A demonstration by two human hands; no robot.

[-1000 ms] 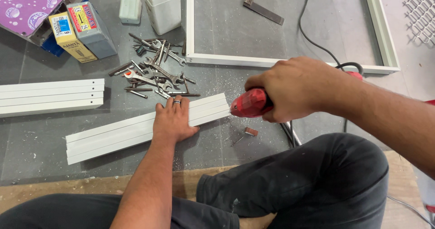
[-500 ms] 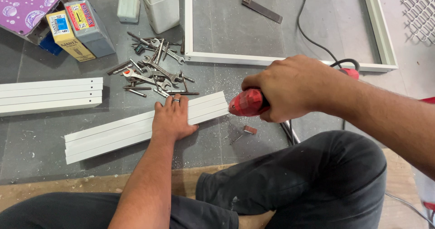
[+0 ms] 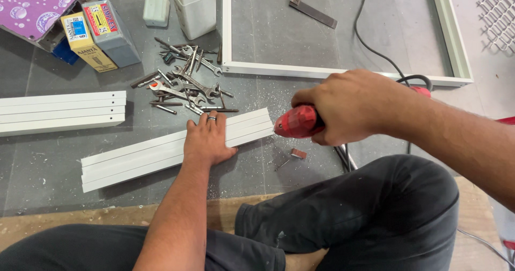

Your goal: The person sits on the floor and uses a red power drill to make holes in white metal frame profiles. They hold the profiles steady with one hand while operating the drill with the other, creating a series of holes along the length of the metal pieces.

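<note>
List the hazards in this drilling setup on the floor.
1. The left hand presses flat on the white strip, close to the nose of the red drill; a slip might reach the fingers.
2. The strip is held by hand alone, so it might spin or shift.
3. The black cord trails near the right hand and might snag.

Grey tiled floor (image 3: 48,164) lying under everything, dusted with pale metal shavings near the middle. A strip of brown board (image 3: 107,214) running along the near edge. Far right, white wire mesh (image 3: 496,13) showing. Even, soft light falling, casting weak shadows.
</note>
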